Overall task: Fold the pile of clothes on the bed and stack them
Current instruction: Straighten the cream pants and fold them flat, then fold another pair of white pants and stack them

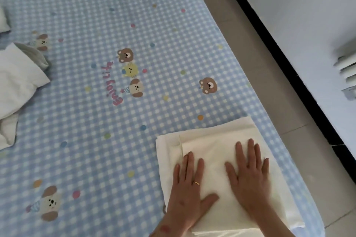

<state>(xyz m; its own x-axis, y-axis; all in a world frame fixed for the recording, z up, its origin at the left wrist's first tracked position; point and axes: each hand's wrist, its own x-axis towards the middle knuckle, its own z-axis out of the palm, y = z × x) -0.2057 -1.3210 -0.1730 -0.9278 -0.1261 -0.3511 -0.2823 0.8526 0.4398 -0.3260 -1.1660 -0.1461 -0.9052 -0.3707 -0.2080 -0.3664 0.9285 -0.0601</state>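
Note:
A folded cream-white garment (208,140) lies flat near the right edge of the bed, at the lower right of the head view. My left hand (189,188) rests palm down on its left half, fingers spread, a gold ring on one finger. My right hand (250,173) presses flat on its right half, fingers apart. Neither hand grips the cloth. A loose pile of white and grey clothes (17,81) sits at the left edge of the bed, apart from both hands.
The bed (107,121) has a blue checked sheet printed with bears. Right of it runs a strip of grey tiled floor (269,75), then a black baseboard and a pale wall with a white radiator (346,67).

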